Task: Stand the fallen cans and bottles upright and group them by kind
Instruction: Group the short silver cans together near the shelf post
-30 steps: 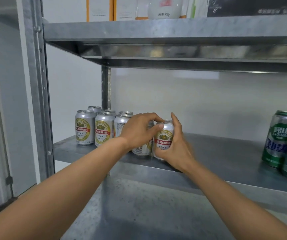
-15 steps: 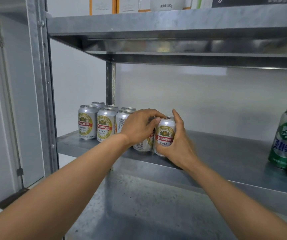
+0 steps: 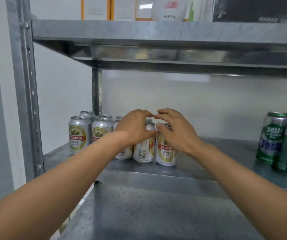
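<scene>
Left hand (image 3: pixel 134 129) covers a can (image 3: pixel 143 151), grip unclear; right hand (image 3: pixel 175 130), fingers loose, touches the next can (image 3: pixel 166 153), probably to close the group.

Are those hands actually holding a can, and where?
Cannot tell: the left hand and right hand arch over the silver cans' tops, with no clear grip visible.

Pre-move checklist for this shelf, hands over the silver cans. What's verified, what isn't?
1. Silver cans upright on the shelf: ok.
2. Silver cans in one cluster at the left end: ok.
3. Green cans upright, apart at the right: ok.
4. Left hand and right hand free of the front cans: cannot tell; both arch over their tops.
5. Nothing fallen left over: cannot tell; the frame cuts off the shelf's right end.
</scene>
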